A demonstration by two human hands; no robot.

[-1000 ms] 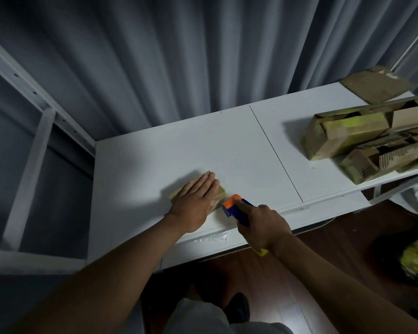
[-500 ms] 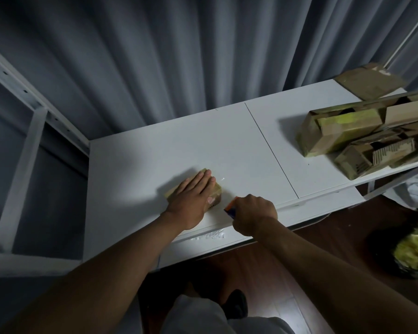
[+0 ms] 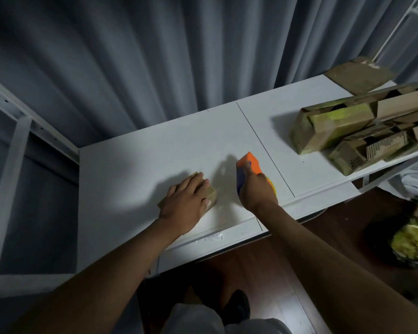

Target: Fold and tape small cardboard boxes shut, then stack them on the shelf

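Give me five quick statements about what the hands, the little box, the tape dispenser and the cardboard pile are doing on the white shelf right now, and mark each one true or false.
1. The left hand lies flat on the small cardboard box. True.
2. The right hand is empty. False: it grips the orange and blue tape dispenser.
3. The tape dispenser rests on top of the small box. False: it is to the right of the box, with bare white shelf between them.
4. A pile of cardboard sits at the right end of the shelf. True.
5. The small box is stacked on the cardboard pile. False: it sits alone near the front edge, far left of the pile.
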